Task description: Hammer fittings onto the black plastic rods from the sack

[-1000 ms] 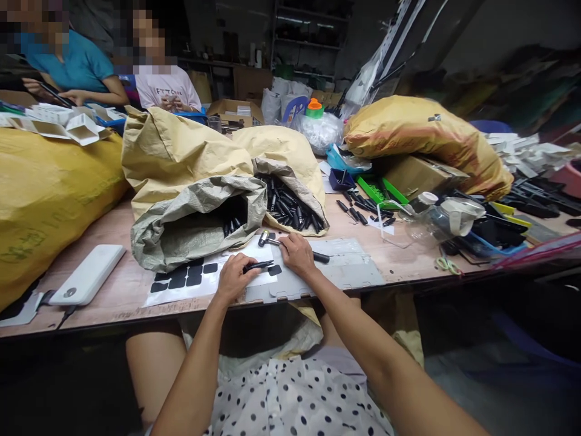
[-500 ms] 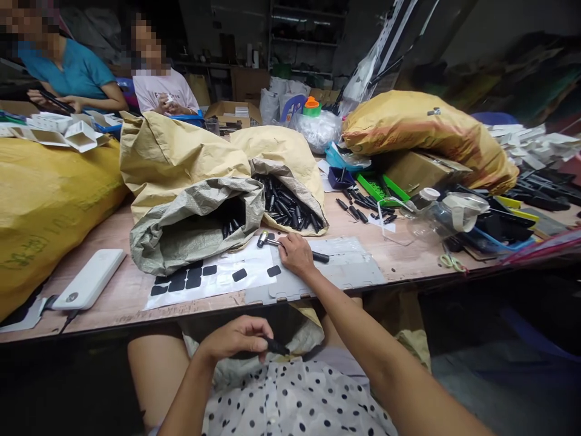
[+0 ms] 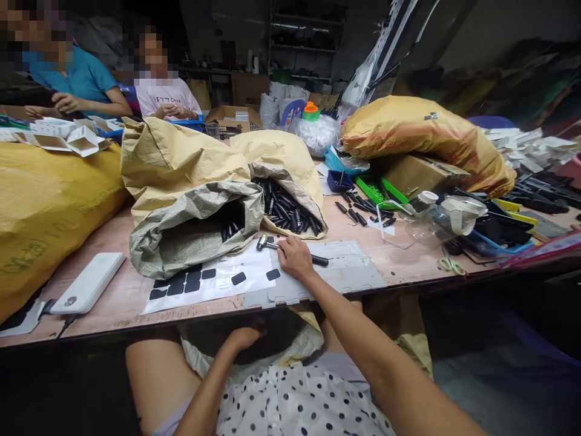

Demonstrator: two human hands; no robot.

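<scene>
Gripping the hammer [image 3: 320, 261] approx. mid-shaft, R hand [image 3: 296, 257] has fingers curled down over it, more closed than not. Hammer lies on table [image 3: 408, 261], head to the L over the white sheet [image 3: 220, 292], black handle end to the R on the gray board [image 3: 347, 263]. L hand [image 3: 249, 337] is below table edge, at mouth of a sack [image 3: 309, 340] on the lap; fingers lost in shadow, so can't tell how far spread or if it has hold of anything.

Sheet has several black patches [image 3: 238, 278], most clustered nr. its L end, others apart toward R hand. Behind it: big tan sack [image 3: 181, 151], mouth facing the person, some black pieces inside. 2nd tan sack [image 3: 290, 151] beside it, w/ lots more black pieces [image 3: 284, 209]. White box [image 3: 88, 283] far L. To the R: green tray [image 3: 370, 192], clear jug [image 3: 460, 212], scissors [image 3: 451, 265] nr. edge. Across table, 2 co-workers: one in blue top [image 3: 93, 72], one in pale pink [image 3: 167, 94].
</scene>
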